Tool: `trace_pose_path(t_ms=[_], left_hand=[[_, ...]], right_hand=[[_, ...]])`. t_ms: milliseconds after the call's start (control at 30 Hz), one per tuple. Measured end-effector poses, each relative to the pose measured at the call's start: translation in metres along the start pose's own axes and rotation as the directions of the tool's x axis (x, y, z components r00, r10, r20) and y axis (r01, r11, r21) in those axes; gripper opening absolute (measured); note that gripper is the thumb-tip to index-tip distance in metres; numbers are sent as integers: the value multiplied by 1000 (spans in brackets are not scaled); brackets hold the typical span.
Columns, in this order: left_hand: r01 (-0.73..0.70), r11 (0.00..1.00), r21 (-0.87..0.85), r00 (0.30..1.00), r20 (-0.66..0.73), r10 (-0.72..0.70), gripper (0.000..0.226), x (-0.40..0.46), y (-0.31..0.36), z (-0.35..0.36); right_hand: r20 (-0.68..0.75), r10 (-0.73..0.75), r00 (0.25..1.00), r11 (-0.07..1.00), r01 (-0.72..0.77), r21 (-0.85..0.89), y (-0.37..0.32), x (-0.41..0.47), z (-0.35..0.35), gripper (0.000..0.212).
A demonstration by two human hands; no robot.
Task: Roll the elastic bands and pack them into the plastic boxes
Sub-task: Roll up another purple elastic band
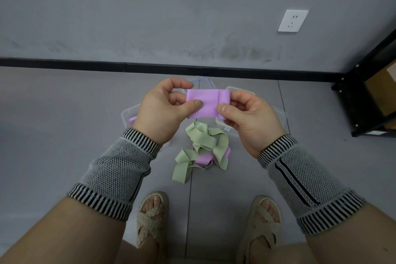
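Above the floor my left hand (162, 109) and right hand (246, 113) pinch the purple band (203, 103); loosened thumbs could unroll it.

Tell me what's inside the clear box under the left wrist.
A purple roll shows at the clear box's left end. The left hand covers the rest.

Grey wall (150, 6), tiled floor (53, 113)
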State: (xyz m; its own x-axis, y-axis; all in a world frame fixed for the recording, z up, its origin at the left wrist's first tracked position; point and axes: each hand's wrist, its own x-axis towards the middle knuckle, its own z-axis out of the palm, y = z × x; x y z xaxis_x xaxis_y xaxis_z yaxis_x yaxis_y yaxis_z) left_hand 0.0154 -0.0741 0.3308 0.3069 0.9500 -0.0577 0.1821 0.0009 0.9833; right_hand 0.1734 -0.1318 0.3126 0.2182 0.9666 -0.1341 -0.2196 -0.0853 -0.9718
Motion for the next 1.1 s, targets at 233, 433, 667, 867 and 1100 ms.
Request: trace_pose_path(t_ms=[233,433,667,867,1100], left_hand=[[-14,1000,-11,1000,17,15,29,-1,0,2],[-23,999,-28,999,48,24,29,-3,1,5],[-28,999,-37,999,45,30,29,-3,1,6],[-23,999,-38,999,31,24,29,-2,1,5],[-20,998,-53,999,32,22,29,-3,2,5]], right_hand=[[10,-4,1000,1000,4,31,-4,-4,1,20],[7,-52,999,999,52,2,-5,-5,5,29],[-24,-152,988,983,148,-107,-4,-8,8,26],[-22,-200,980,975,197,-100,-8,-10,10,26],[-44,-219,975,967,211,-140,-9,-11,12,23]])
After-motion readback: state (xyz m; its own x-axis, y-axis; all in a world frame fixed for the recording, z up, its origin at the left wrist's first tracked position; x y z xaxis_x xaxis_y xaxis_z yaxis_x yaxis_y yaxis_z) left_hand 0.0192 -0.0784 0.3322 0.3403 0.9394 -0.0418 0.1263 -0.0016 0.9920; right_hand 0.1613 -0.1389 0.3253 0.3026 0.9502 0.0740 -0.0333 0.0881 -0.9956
